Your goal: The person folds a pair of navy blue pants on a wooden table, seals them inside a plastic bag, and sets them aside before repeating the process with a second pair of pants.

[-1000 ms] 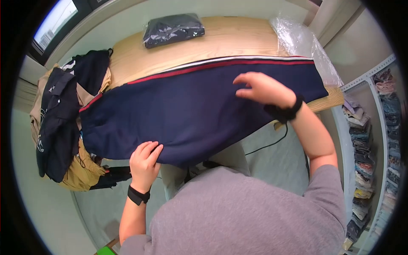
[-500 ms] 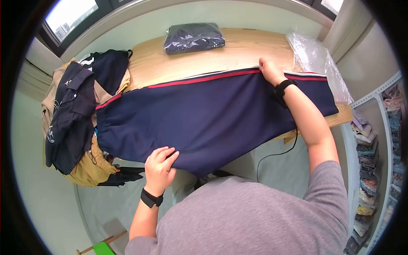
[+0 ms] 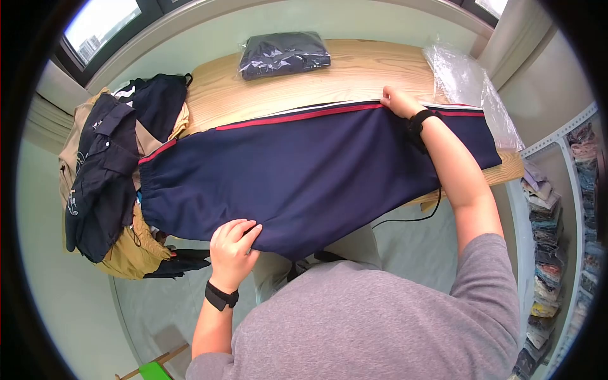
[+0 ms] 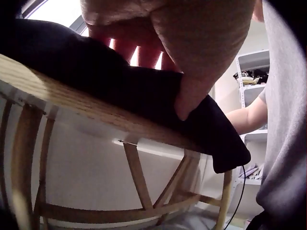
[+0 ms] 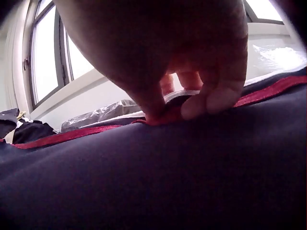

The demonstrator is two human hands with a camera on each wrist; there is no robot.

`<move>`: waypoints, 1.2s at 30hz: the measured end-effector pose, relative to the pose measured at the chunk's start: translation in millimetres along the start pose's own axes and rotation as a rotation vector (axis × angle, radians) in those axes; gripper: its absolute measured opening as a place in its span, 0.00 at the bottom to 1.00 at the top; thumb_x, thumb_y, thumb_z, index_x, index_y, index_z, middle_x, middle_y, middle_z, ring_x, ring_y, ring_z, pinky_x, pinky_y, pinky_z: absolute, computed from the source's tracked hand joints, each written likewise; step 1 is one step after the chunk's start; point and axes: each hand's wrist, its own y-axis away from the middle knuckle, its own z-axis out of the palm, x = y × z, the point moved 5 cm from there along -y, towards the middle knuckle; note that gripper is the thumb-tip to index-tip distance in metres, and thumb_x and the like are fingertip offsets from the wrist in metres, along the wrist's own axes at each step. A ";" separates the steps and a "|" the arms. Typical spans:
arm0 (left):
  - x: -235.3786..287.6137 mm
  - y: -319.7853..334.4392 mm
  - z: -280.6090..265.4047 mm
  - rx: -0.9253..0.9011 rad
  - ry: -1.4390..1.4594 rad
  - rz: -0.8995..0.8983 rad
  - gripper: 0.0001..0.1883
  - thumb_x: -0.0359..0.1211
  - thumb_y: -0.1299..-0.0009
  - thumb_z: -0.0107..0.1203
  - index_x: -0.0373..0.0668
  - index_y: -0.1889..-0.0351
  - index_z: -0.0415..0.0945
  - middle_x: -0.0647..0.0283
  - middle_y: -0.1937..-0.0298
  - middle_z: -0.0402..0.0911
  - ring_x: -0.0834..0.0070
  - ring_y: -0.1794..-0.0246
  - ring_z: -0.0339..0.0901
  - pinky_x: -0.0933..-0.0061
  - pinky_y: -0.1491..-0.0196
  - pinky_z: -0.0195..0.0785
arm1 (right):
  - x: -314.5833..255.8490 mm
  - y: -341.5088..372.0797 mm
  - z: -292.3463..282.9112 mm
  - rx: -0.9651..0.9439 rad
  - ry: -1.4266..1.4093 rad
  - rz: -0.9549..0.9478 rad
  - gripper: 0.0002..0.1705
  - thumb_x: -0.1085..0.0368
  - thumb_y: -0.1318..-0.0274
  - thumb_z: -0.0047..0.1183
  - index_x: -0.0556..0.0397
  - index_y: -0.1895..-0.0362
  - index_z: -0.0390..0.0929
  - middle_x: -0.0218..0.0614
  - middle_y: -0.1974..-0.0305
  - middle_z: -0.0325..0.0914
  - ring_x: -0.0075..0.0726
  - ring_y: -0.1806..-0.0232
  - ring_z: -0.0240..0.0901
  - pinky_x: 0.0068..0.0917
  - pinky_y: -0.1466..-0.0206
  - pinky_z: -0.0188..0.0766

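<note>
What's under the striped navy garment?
The wooden table; its near edge shows beneath in the left wrist view. Anything else the garment covers can't be seen.

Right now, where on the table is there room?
Bare wood runs beyond the navy garment, either side of the wrapped packet, up to the clear plastic. Piled clothes crowd the left end; the garment covers most of the near side.

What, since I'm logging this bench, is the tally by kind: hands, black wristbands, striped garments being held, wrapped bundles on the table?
Hands: 2
Black wristbands: 2
Navy striped garment: 1
Plastic-wrapped bundle: 1
Total: 6
</note>
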 end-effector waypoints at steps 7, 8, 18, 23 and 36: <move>-1.5 1.8 2.3 0.009 0.005 0.010 0.21 0.23 0.59 0.56 0.43 0.63 0.81 0.65 0.59 0.80 0.64 0.54 0.76 0.63 0.55 0.71 | -118.7 75.1 -36.3 0.132 -0.012 -0.371 0.25 0.62 0.52 0.61 0.54 0.48 0.71 0.46 0.50 0.74 0.52 0.50 0.73 0.43 0.48 0.72; -2.9 2.0 3.0 0.009 0.024 -0.010 0.21 0.21 0.59 0.55 0.42 0.63 0.81 0.64 0.58 0.81 0.62 0.53 0.77 0.63 0.55 0.71 | -151.8 104.6 -43.2 0.172 -0.064 -0.512 0.22 0.61 0.53 0.61 0.53 0.53 0.75 0.45 0.56 0.77 0.52 0.54 0.74 0.42 0.49 0.72; -10.0 -8.5 -2.6 0.036 0.126 -0.134 0.16 0.23 0.56 0.55 0.41 0.67 0.82 0.64 0.63 0.83 0.66 0.62 0.80 0.67 0.59 0.73 | -214.5 245.1 27.2 0.337 -0.008 -0.471 0.30 0.64 0.62 0.59 0.45 0.47 0.75 0.38 0.45 0.73 0.42 0.40 0.66 0.49 0.33 0.51; -12.3 0.7 -3.3 0.024 0.068 -0.096 0.18 0.23 0.55 0.55 0.41 0.64 0.81 0.63 0.61 0.82 0.65 0.58 0.79 0.65 0.55 0.72 | -183.8 241.1 11.0 0.373 -0.114 -0.415 0.35 0.66 0.75 0.62 0.50 0.51 0.76 0.36 0.48 0.76 0.42 0.42 0.69 0.47 0.36 0.58; -70.4 12.2 -29.6 -0.061 0.055 -0.222 0.14 0.20 0.44 0.51 0.37 0.59 0.75 0.52 0.61 0.79 0.53 0.57 0.76 0.59 0.54 0.69 | -82.2 194.1 -33.7 -0.110 -0.340 -0.286 0.22 0.81 0.64 0.49 0.57 0.58 0.80 0.42 0.62 0.81 0.44 0.53 0.77 0.35 0.46 0.70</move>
